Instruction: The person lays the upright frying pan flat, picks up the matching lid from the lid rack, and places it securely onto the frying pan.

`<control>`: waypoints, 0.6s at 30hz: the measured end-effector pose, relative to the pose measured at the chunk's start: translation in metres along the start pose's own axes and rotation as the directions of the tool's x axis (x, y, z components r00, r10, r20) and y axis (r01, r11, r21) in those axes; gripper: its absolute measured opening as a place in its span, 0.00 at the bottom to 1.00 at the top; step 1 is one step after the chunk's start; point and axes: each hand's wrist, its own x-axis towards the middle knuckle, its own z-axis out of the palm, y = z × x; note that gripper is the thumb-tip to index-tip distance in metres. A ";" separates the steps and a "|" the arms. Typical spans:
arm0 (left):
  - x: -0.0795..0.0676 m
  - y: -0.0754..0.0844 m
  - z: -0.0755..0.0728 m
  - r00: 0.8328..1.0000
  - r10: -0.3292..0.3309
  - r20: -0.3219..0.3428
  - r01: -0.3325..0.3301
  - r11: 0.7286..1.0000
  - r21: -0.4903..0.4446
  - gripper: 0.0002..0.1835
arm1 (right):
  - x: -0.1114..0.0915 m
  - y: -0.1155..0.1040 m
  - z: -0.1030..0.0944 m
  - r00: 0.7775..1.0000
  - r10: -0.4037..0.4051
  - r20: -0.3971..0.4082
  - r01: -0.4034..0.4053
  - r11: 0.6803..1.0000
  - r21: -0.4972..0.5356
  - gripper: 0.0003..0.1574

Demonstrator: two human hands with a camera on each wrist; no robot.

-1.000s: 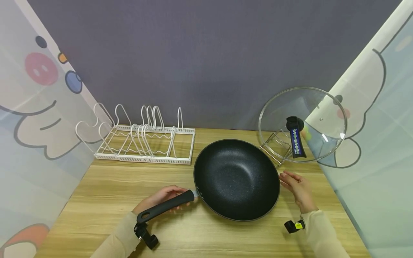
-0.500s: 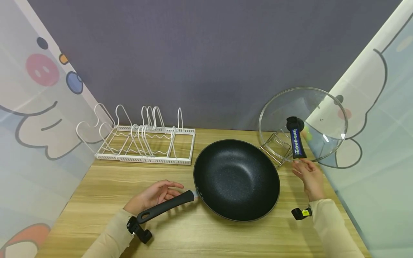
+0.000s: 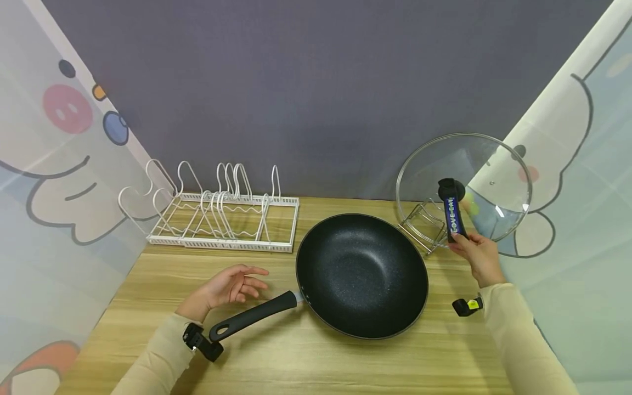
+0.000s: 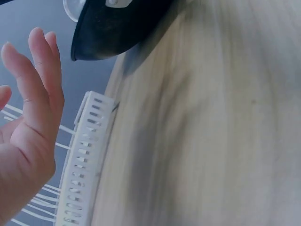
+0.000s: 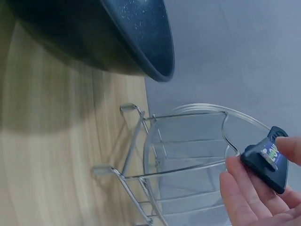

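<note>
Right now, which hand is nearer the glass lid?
Right. The right hand pinches the handle of the glass lid; the left hand, empty, is across the pan from it.

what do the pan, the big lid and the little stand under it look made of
Pan: probably metal under a nonstick coating, as the inside is black, finely speckled and softly shiny.
Lid: likely clear glass, since the background shows through and it glints; its silvery edge looks like metal.
Stand: shiny metal wire, perhaps steel, judging by its thin silvery bars.
</note>
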 end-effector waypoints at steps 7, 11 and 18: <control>-0.005 0.015 0.000 1.000 0.027 -0.004 -0.027 0.999 0.026 0.26 | 0.016 -0.013 -0.002 0.999 0.042 -0.001 -0.042 0.978 -0.204 0.03; -0.007 0.024 0.001 0.998 0.053 0.019 -0.054 0.998 0.031 0.27 | 0.022 -0.017 -0.002 0.999 0.048 -0.001 -0.044 0.911 -0.411 0.25; -0.009 0.040 0.004 0.997 0.073 0.032 -0.075 0.995 0.065 0.26 | 0.029 -0.022 -0.001 0.998 0.057 0.019 -0.035 0.809 -0.587 0.38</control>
